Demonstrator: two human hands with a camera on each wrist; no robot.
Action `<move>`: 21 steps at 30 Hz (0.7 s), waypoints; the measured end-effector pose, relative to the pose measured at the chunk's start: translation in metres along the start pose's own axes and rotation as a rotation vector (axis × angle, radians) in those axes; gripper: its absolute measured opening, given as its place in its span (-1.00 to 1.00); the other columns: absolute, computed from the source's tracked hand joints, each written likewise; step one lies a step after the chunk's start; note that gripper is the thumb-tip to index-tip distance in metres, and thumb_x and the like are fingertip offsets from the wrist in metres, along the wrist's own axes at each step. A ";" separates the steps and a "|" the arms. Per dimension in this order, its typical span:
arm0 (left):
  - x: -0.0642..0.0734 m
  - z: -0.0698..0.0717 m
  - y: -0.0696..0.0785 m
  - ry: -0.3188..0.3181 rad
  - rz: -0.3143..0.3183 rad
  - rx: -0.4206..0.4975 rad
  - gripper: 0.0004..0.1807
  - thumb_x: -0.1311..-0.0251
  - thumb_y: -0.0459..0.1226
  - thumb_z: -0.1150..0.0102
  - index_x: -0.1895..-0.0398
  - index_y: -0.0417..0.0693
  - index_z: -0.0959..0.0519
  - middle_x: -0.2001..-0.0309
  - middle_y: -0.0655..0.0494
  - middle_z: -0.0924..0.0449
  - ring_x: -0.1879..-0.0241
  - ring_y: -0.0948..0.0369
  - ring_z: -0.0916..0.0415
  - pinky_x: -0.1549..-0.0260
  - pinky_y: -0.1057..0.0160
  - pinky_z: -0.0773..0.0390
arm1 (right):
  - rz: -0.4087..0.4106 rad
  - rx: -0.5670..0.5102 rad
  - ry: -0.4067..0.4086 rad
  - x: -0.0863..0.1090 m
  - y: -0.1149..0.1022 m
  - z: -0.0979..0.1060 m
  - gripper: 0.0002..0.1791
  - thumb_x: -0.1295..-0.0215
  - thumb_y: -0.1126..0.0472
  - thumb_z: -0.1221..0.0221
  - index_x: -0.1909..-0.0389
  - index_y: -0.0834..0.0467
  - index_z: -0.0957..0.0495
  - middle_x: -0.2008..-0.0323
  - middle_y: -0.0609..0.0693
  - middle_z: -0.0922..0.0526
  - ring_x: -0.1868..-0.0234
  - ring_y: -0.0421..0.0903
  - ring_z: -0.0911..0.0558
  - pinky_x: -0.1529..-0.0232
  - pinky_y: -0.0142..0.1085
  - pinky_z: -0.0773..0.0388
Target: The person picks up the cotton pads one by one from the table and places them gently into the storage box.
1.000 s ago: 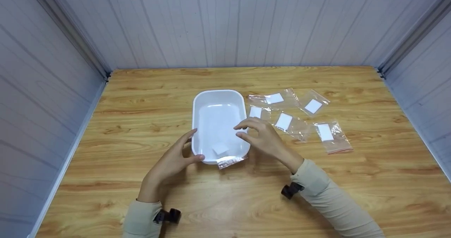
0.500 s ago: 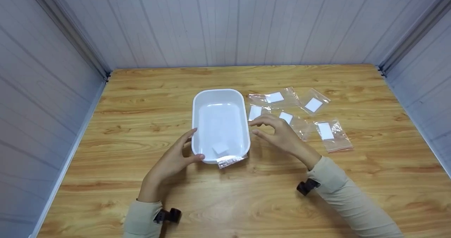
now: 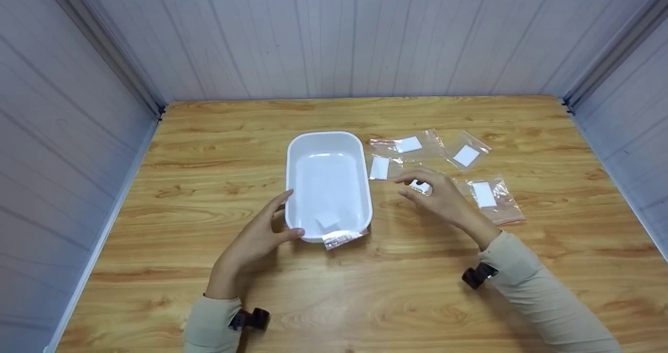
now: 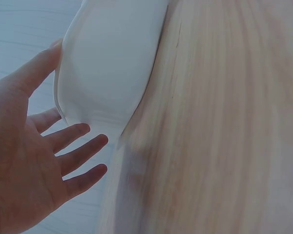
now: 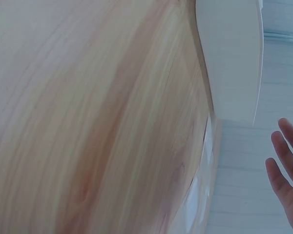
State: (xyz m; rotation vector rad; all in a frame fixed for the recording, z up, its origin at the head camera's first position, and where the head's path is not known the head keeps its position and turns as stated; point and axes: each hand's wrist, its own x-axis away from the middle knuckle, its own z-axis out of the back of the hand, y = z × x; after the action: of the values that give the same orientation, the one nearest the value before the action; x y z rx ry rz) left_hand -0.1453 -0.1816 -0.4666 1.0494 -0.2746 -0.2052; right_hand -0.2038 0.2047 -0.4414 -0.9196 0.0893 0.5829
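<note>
A white rectangular tub (image 3: 329, 186) stands on the wooden table, with one small zip bag (image 3: 344, 238) hanging over its near rim and a white card (image 3: 327, 220) inside it. My left hand (image 3: 255, 240) rests against the tub's left rim, thumb and a fingertip touching it. In the left wrist view its other fingers are spread loosely. The right hand (image 3: 443, 199) hovers over a clear zip bag with a white card (image 3: 420, 187), partly hidden by that hand. Its fingers are relaxed, with nothing between them; the right wrist view shows them apart from the tub.
Several more clear zip bags with white cards lie right of the tub: one at the back (image 3: 408, 144), one at the far right (image 3: 466, 155), one beside the tub (image 3: 380, 167) and one nearer (image 3: 485, 195). Pale panel walls (image 3: 334, 39) enclose the table.
My right hand has moved right, from above the tub's right side to over the bags. The left hand and the tub have stayed in place.
</note>
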 end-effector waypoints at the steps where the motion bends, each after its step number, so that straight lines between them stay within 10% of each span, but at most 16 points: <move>1: 0.000 0.000 0.000 0.001 -0.001 -0.002 0.01 -0.09 0.03 -0.43 -0.56 0.22 -0.07 -0.48 -0.10 -0.15 -0.46 -0.12 -0.07 -0.39 -0.23 0.07 | -0.010 0.004 -0.003 0.001 0.001 0.002 -0.75 -0.32 0.21 -0.30 0.02 0.18 -0.69 0.05 -0.06 -0.71 -0.01 -0.07 -0.62 -0.04 -0.07 -0.52; 21: -0.002 -0.002 -0.001 -0.009 -0.010 0.025 0.00 -0.09 0.05 -0.43 -0.56 0.23 -0.09 -0.46 -0.07 -0.20 -0.43 -0.08 -0.15 -0.40 -0.21 0.05 | -0.133 0.018 -0.053 0.020 0.032 0.039 -0.71 -0.31 0.26 -0.31 -0.03 0.19 -0.66 -0.01 0.09 -0.68 0.00 0.08 -0.59 -0.07 0.08 -0.48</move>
State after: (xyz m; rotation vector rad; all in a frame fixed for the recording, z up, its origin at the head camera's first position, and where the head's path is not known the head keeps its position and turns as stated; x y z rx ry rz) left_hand -0.1462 -0.1794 -0.4684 1.0748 -0.2806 -0.2158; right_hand -0.2102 0.2585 -0.4464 -0.8851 -0.0140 0.4821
